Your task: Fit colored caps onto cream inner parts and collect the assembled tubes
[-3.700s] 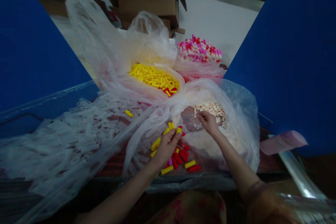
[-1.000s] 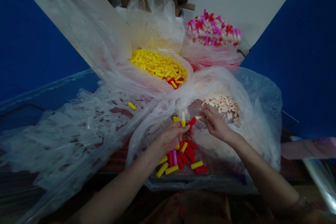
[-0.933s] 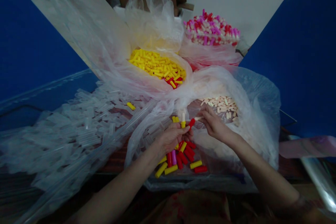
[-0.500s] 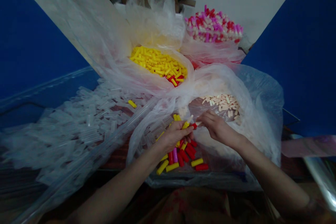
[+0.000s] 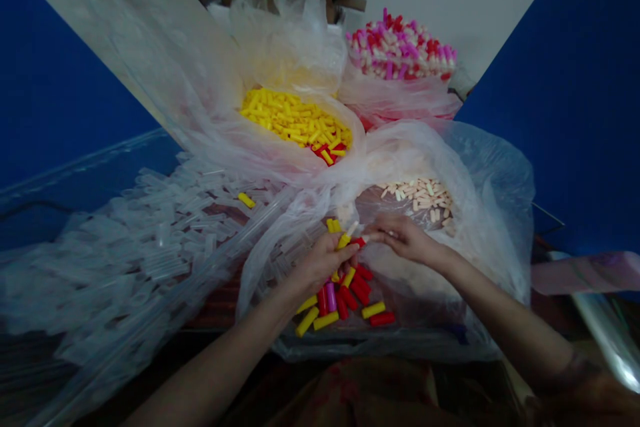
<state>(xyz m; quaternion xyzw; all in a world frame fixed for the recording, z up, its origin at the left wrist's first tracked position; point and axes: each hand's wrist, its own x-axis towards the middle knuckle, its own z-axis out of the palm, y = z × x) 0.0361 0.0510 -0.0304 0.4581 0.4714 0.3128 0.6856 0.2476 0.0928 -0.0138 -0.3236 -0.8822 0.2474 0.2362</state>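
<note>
My left hand point(image 5: 330, 257) is closed around a yellow plastic tube point(image 5: 344, 240) with a pale tip point(image 5: 353, 228) standing out of its end. A red plastic tube point(image 5: 358, 242) also shows between its fingers. My right hand point(image 5: 400, 238) pinches a small pale tip at the open end of that red tube; the fingertips partly hide it. Below the hands, loose red tubes point(image 5: 360, 288), several yellow tubes point(image 5: 307, 321) and a purple tube point(image 5: 331, 297) lie on clear plastic. Many loose pale tips point(image 5: 427, 195) lie beyond my right hand.
Clear plastic tubes point(image 5: 165, 240) are heaped at the left, with one yellow tube point(image 5: 247, 200) among them. An open bag holds yellow tubes point(image 5: 295, 117). Behind it, pink, red and white pieces point(image 5: 403, 50) are piled up. Blue panels point(image 5: 565, 113) flank the work area.
My right hand has come closer to the left, its fingertips nearer the red tube, and less of the pale tip shows there. The whole view has shifted slightly.
</note>
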